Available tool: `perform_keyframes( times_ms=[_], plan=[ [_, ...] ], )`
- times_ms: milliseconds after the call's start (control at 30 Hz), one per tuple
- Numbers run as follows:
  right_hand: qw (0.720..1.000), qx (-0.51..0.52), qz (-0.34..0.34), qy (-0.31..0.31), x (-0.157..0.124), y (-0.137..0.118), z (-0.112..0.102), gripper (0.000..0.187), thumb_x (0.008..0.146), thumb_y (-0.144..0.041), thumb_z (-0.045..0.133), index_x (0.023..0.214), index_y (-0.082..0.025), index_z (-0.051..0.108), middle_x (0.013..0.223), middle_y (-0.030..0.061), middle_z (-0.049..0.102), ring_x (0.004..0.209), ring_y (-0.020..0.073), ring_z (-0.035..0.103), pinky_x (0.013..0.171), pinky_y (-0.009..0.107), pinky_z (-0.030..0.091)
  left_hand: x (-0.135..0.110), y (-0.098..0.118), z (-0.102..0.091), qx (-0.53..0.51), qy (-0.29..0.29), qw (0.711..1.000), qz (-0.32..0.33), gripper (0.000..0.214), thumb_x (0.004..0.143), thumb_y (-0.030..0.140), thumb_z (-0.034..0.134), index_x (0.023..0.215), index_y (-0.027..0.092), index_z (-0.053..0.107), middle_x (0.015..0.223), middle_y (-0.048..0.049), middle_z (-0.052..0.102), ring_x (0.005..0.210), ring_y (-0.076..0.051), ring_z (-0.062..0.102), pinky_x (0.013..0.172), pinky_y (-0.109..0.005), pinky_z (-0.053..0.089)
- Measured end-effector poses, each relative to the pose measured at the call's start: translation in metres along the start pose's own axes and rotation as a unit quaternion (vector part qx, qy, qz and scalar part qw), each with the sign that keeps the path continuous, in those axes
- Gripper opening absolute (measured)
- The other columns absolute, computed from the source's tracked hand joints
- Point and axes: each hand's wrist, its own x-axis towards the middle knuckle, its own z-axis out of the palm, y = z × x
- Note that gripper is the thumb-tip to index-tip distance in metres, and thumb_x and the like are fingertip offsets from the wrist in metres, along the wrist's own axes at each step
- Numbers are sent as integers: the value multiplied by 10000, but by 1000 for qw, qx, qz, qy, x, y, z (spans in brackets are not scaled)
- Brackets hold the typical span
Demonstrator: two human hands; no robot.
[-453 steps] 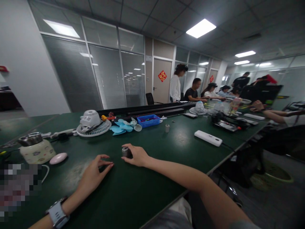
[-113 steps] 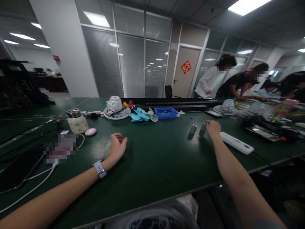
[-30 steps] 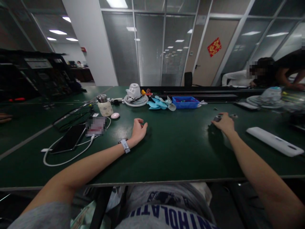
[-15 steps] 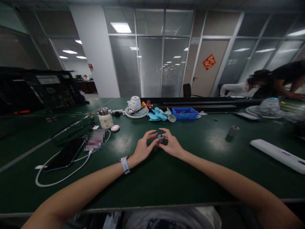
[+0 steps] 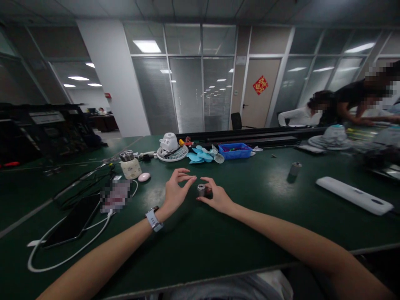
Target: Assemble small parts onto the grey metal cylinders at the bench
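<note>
A small silver cylinder [image 5: 201, 190] stands upright on the green table [image 5: 218, 241] in front of me. My right hand [image 5: 216, 197] grips it from the right between thumb and fingers. My left hand [image 5: 175, 191], with a watch on its wrist, hovers just left of it. Its thumb and forefinger are pinched together, and I cannot make out anything between them. A second silver cylinder [image 5: 294, 168] stands alone farther right on the table.
A dismantled white fan [image 5: 171, 148], blue fan blades [image 5: 201, 156] and a blue parts tray [image 5: 235, 151] lie at the back. A cup [image 5: 130, 166], pink puck [image 5: 144, 177], phone [image 5: 75, 221] and white cable [image 5: 71, 254] sit left. A white power strip [image 5: 353, 195] lies right. Other people work at far right.
My right hand brought one cylinder from the right side of the table to the middle. My left hand rose to meet it, then drew slightly away, pinched.
</note>
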Motion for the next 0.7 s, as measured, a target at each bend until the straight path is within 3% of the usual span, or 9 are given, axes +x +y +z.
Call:
perform_keyframes(
  times_ms=[200, 300, 367, 433, 533, 633, 700],
  plan=[
    [1000, -10, 1, -6, -1, -5, 0, 526, 752, -355, 730, 1211, -231, 505, 1015, 46, 685, 880, 200, 671, 790, 347, 535, -17, -29, -11, 87, -178, 977, -83, 390, 805, 401, 623, 1142, 233, 522, 932, -36, 766, 1116, -254, 642, 1010, -474, 420],
    [1000, 31, 3, 3, -1, -2, 1, 474, 752, -363, 726, 1167, -222, 545, 1012, 35, 692, 875, 181, 674, 791, 323, 540, -21, -28, -11, 128, -193, 970, -75, 450, 834, 445, 575, 1230, 251, 486, 997, -29, 761, 1148, -249, 622, 1080, -524, 315],
    [999, 50, 8, 17, 3, 10, -6, 481, 751, -366, 726, 1176, -222, 554, 1028, 31, 693, 890, 171, 673, 801, 312, 539, -21, -24, -11, 125, -181, 972, -78, 488, 858, 478, 522, 1282, 248, 453, 1085, -48, 738, 1181, -243, 598, 1071, -503, 327],
    [997, 37, 26, 54, 14, 30, -23, 486, 750, -370, 723, 1184, -226, 559, 1027, 30, 696, 896, 169, 672, 808, 311, 537, -20, -22, -12, 114, -158, 976, -94, 487, 881, 498, 456, 1289, 233, 458, 1164, -70, 705, 1200, -239, 581, 1037, -463, 374],
    [982, -61, 104, 144, 39, 73, -67, 469, 759, -367, 711, 1181, -228, 562, 1003, 41, 703, 879, 179, 676, 804, 319, 534, -17, -23, -12, 116, -120, 980, -108, 459, 892, 514, 395, 1207, 221, 556, 1193, -79, 680, 1204, -246, 561, 1005, -433, 406],
    [931, -215, 205, 213, 61, 114, -114, 438, 794, -377, 676, 1194, -246, 555, 1043, 57, 701, 934, 202, 670, 841, 334, 514, -16, -25, -10, 133, -94, 981, -108, 430, 887, 527, 370, 896, 238, 689, 1112, -57, 699, 1204, -261, 530, 1006, -421, 401],
    [902, -268, 248, 229, 68, 134, -135, 422, 814, -367, 651, 1202, -238, 548, 1055, 81, 697, 967, 231, 665, 858, 358, 500, -15, -27, -9, 139, -88, 981, -101, 457, 880, 523, 372, 690, 243, 679, 1030, -44, 719, 1199, -266, 514, 1016, -413, 390]
  ],
)
